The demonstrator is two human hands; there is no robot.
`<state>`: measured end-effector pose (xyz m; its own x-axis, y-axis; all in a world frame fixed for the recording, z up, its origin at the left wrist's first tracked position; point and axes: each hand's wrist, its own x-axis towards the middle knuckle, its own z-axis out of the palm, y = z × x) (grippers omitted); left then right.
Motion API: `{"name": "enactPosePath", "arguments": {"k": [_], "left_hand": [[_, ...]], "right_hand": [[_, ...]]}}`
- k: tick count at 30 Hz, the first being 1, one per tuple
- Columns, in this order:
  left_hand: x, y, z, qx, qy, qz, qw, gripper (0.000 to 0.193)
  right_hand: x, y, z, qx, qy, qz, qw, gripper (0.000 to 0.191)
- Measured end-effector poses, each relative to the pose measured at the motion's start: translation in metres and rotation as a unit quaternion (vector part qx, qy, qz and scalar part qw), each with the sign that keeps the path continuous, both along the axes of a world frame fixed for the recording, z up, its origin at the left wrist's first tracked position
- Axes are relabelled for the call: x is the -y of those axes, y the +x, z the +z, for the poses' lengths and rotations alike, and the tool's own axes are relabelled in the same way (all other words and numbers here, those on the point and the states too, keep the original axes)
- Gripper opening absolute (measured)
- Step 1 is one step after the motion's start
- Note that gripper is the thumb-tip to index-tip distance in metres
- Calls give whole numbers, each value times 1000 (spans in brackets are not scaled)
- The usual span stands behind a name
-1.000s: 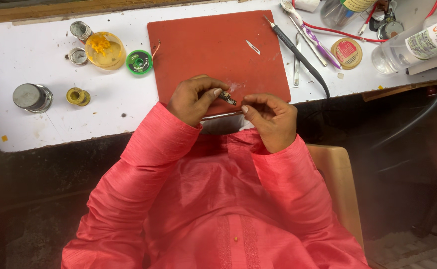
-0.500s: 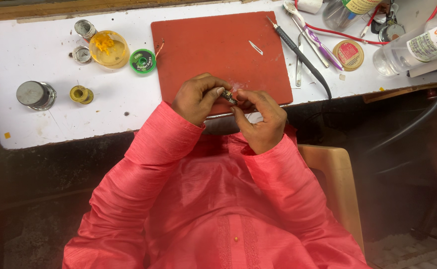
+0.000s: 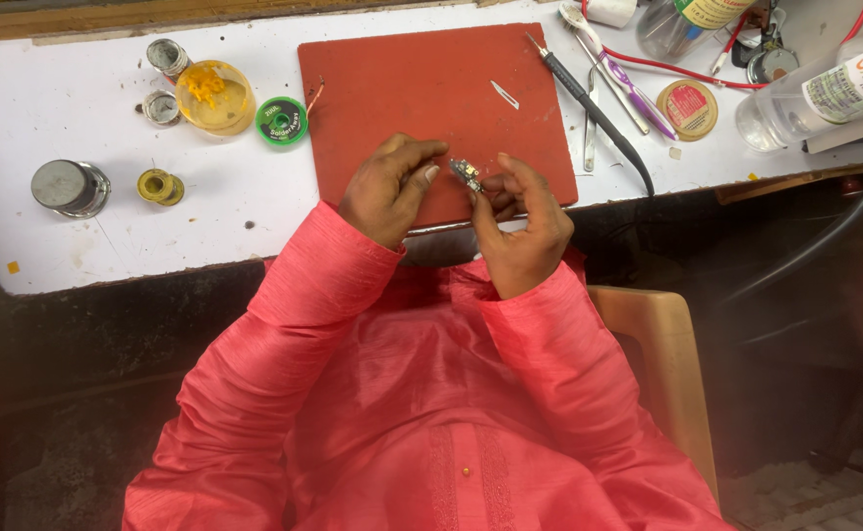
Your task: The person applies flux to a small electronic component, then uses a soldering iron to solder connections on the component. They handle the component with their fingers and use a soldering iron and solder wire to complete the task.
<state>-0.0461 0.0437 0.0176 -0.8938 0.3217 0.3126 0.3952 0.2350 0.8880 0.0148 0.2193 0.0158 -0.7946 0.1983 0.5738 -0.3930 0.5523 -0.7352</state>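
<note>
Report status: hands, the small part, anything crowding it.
Left hand and right hand pinch small dark circuit board between fingertips, above red rectangular mat. Nothing blocking; white sliver on mat, apart.

A red mat (image 3: 422, 88) lies on the white bench (image 3: 107, 246) and serves as the landmark; over its near edge the left hand (image 3: 389, 189) and the right hand (image 3: 520, 231) meet, pinching between their fingertips a small dark circuit board (image 3: 467, 174) held just above the mat; on the mat's far right part lies a small white sliver (image 3: 505, 94); just left of the mat sits a green spool (image 3: 282, 121), and further left a round yellow dish (image 3: 214, 96) and a metal tin (image 3: 70, 187); just right of the mat lie a black-handled tool (image 3: 594, 110) and a purple-handled tool (image 3: 638, 93); beyond them stands a round red-lidded tin (image 3: 688, 107).
</note>
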Motion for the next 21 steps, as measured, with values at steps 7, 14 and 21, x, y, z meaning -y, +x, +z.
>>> {"name": "enactPosePath", "arguments": {"k": [7, 14, 21], "left_hand": [[-1, 0, 0, -19, -32, 25, 999, 29], [-3, 3, 1, 6, -36, 39, 999, 28], [-2, 3, 2, -13, -35, 42, 998, 30]], "right_hand": [[11, -13, -1, -12, 41, -39, 998, 54], [14, -15, -1, 20, 73, -66, 995, 57], [9, -12, 1, 41, 21, -39, 998, 59]]}}
